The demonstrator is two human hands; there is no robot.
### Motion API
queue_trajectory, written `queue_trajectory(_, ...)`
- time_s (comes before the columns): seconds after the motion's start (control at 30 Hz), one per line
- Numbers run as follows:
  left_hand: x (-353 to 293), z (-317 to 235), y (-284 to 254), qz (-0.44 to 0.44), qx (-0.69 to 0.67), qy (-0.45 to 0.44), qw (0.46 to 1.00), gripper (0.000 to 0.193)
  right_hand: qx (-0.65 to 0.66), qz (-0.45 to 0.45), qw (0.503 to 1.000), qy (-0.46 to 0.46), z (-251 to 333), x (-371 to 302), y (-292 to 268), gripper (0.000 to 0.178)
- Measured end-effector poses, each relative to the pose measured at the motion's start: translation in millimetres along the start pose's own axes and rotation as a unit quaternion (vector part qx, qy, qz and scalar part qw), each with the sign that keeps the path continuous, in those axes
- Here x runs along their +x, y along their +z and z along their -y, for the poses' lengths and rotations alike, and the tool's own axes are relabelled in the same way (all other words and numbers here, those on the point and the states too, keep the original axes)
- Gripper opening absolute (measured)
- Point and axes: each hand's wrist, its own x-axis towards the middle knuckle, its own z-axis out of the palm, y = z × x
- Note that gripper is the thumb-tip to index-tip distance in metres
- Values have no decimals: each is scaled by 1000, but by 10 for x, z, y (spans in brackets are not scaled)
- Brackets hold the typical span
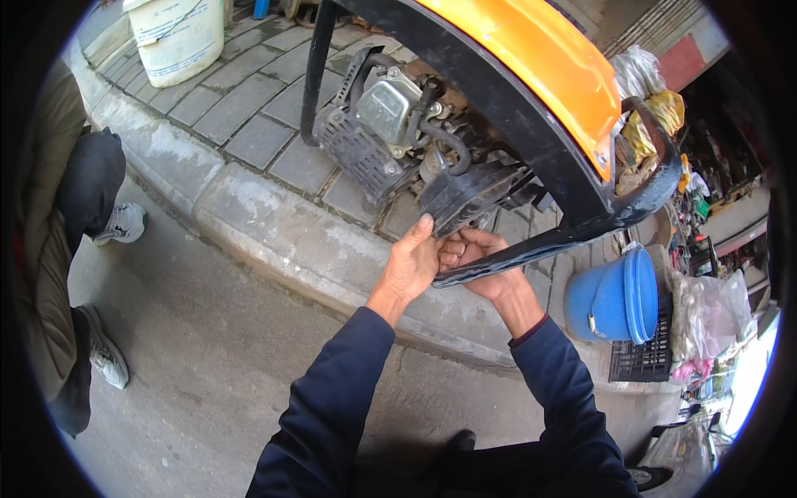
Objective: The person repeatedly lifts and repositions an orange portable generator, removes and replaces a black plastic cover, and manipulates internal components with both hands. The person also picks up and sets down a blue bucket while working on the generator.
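Note:
A small engine (390, 116) with a black ribbed cover (465, 195) sits under an orange and black vehicle body (540, 75). My left hand (411, 264) reaches up with its fingers on the lower edge of the black cover. My right hand (481, 264) is right beside it, fingers curled under the same cover, partly hidden behind a black frame bar (531, 247). Whether either hand holds a small part is hidden.
A stone kerb (274, 224) runs across below the engine, with paving bricks behind. A white bucket (176, 37) stands at the top left, a blue bucket (614, 299) on a black crate at the right. Another person (75, 249) crouches at the left.

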Motion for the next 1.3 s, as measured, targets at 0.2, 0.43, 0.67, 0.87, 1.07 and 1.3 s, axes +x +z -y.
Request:
queue_trajectory(0.2,18,-41,-25,15,-19,9,1000,66,-64,-29,998,-3,31,-17,57,35)
queue_trajectory(0.43,13,-60,-64,1,39,-5,999,84,-85,-74,994,4,63,-14,117,37)
queue_trajectory(0.67,-14,-91,-50,15,40,28,999,70,-160,-92,981,-62,-27,-51,157,29)
queue_trajectory(0.87,-54,-96,18,-7,41,44,998,72,-454,-133,861,-187,-43,-82,144,16)
queue_trajectory(1.07,-157,-128,214,-45,10,30,998,63,-622,-172,710,-281,-70,-146,162,19)
queue_trajectory(1.3,-228,-220,358,-57,29,21,998,66,-258,-105,953,-118,3,-143,240,13)
